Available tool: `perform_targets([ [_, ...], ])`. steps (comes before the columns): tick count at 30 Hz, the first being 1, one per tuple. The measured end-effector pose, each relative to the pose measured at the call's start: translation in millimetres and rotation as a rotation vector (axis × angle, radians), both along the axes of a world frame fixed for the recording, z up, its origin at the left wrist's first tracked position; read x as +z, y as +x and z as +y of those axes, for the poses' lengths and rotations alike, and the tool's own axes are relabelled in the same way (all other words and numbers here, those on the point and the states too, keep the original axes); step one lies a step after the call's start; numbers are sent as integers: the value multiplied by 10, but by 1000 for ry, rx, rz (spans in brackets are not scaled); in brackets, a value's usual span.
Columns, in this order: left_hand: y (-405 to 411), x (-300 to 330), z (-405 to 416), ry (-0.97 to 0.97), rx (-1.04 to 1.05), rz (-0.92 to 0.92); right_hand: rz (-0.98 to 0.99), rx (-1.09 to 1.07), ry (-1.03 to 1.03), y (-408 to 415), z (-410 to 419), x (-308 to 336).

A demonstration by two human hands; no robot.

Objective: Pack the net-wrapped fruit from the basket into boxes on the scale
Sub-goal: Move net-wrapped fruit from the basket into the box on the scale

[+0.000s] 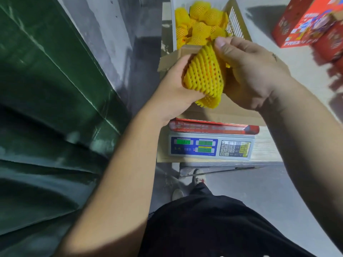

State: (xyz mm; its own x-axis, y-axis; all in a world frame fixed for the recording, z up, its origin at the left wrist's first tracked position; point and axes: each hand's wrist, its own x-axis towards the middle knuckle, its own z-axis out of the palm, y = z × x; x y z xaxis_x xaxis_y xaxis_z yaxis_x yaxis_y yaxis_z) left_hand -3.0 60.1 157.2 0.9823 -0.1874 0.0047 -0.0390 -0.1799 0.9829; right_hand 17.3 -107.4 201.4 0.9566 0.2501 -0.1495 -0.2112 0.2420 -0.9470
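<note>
Both hands clasp one fruit — yellow foam netting, orange showing through.

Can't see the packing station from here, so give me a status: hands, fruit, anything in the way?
Both hands, left and right, shut on one netted fruit over the open box on the scale. More fruit in basket. Nothing in the way.

Both hands are up over the open cardboard box, which sits on the scale. The left hand cups a yellow net-wrapped fruit from below, the right hand presses in from the other side, thumb on top. Behind them, the basket holds more yellow-netted fruit (piled loosely). Red printed boxes sit off to the right.
</note>
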Motion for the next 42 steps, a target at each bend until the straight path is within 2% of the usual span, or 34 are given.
perform_targets([
  [3,-42,-13,81,-27,-31,8,43,-51,-71,42,20,24],
  [6,-35,5,97,-37,47,-28,102,-102,-131,27,60,-36],
  [8,-16,21,73,5,105,-69,93,17,-132,-42,150,-79],
  [10,-23,45,67,27,63,-104,53,105,-68,-74,230,-131],
  [13,-40,70,127,24,-49,-108,-38,-30,-89,54,234,-172],
  [15,-25,99,196,74,10,-93,-241,-140,-358,225,221,-176],
  [17,3,116,225,161,114,-93,-428,-143,-774,444,216,-180],
  [18,13,123,223,188,154,-83,-453,-65,-989,557,216,-184],
  [20,37,130,219,206,186,-74,-382,184,-1423,732,237,-212],
  [21,48,126,222,222,180,-73,-350,279,-1584,770,260,-241],
  [22,64,117,227,248,167,-71,-342,334,-1652,784,288,-274],
  [25,141,81,247,334,146,-60,-357,364,-1578,753,368,-334],
  [29,207,79,262,416,161,-77,-573,286,-1553,671,392,-317],
  [34,227,110,260,512,152,-130,-710,330,-1418,488,466,-182],
  [42,186,146,245,428,166,-172,-772,328,-1372,431,419,-137],
])
